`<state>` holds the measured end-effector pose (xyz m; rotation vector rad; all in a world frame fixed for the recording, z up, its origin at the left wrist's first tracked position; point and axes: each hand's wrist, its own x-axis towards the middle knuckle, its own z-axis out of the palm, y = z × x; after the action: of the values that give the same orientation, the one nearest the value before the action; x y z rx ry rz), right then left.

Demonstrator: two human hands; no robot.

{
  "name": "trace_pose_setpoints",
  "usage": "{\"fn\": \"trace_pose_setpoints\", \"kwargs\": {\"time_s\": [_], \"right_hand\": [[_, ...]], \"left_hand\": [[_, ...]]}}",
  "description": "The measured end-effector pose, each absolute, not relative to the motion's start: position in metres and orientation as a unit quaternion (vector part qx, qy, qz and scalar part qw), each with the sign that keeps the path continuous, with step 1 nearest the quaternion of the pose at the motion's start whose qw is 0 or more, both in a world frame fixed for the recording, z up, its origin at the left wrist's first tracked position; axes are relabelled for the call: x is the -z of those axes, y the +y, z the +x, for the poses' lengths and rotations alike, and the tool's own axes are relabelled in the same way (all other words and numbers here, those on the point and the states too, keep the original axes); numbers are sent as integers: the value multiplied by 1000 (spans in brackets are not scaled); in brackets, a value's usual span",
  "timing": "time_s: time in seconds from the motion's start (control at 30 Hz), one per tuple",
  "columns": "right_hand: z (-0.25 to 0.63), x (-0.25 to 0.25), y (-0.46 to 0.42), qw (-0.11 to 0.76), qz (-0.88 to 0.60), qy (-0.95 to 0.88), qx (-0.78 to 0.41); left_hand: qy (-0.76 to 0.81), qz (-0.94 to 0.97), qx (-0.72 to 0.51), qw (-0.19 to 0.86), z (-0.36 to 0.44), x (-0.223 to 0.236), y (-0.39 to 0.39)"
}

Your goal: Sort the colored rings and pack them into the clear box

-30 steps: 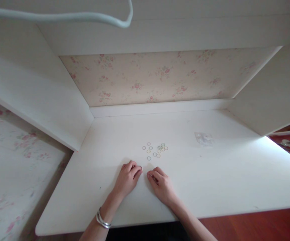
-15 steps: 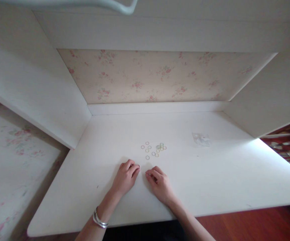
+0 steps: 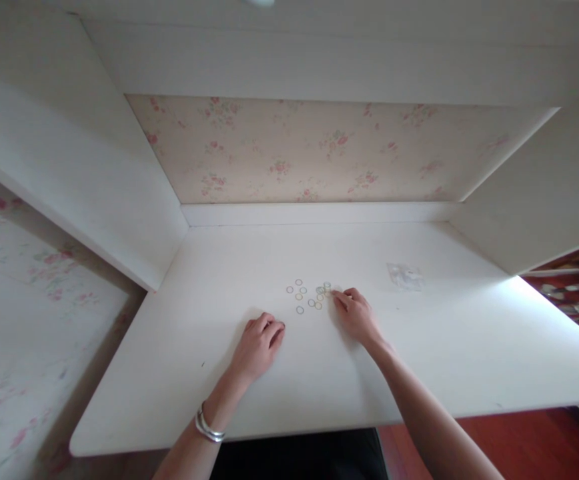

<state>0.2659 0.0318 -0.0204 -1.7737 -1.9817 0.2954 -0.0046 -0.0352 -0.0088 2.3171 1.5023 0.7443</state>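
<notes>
A small clear plastic bag (image 3: 405, 277) is lying on the white desk (image 3: 419, 360). Left of the bag, a loose group of thin little rings (image 3: 319, 298) is lying flat; some are overlapping on the side toward the bag, while others are sitting apart.

Nearer the person than the bag and to its left, the right hand (image 3: 358, 319) is resting at the edge of the rings. Its thumb and forefinger are pointing at the group and almost meeting; I cannot tell whether they are pinching a ring.

Farther left of the bag, and also nearer the person, the left hand (image 3: 258, 347) is resting with its fingers curling and the tips drawing together; whether they are gripping anything I cannot tell. A silver bracelet (image 3: 205, 430) is circling that wrist.

Beyond the bag, flowered wallpaper (image 3: 339, 157) is covering the wall.
</notes>
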Motion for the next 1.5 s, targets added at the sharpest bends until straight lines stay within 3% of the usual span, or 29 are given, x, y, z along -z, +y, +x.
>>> {"fn": "trace_pose_setpoints", "kwargs": {"time_s": [0.33, 0.67, 1.17, 1.5], "right_hand": [[263, 26, 14, 283, -639, -708, -102], [180, 10, -30, 356, -509, -755, -212], [156, 24, -27, 299, -477, -811, -158], [160, 16, -35, 362, -497, -758, -216]], "left_hand": [[534, 757, -309, 214, -9, 8, -35], [551, 663, -395, 319, -14, 21, -30], [561, 664, -388, 306, -14, 19, -31], [559, 669, -384, 304, -14, 20, -31]]}}
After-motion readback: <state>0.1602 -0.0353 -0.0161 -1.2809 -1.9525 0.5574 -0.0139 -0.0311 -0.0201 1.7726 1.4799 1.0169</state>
